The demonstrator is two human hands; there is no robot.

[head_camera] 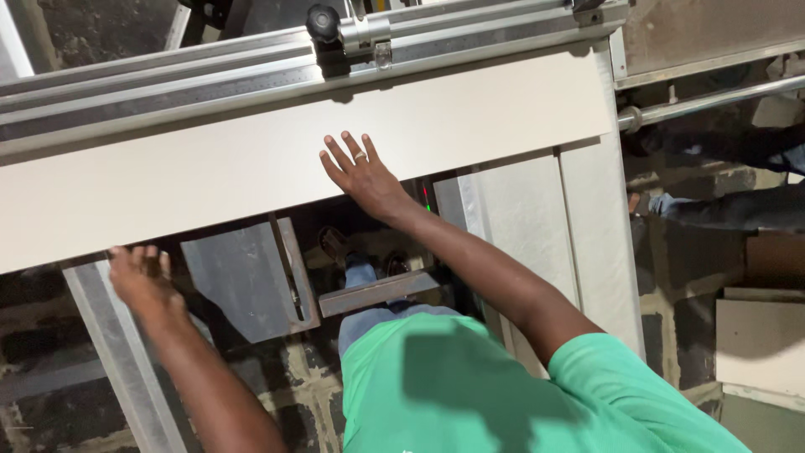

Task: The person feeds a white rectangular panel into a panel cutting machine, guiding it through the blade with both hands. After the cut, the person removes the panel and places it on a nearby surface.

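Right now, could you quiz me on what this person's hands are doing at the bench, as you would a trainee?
1. True or false: the right hand lies flat, fingers spread, on top of the white board.
2. Where is the left hand? A) on the black knob B) at the board's near edge C) in a pocket
3. Fill in: behind the board's far edge runs a long ___ guide rail carrying a black knob.

Key
1. True.
2. B: its fingers curl at the near edge, by the slanted metal frame bar.
3. Metal (aluminium-coloured).
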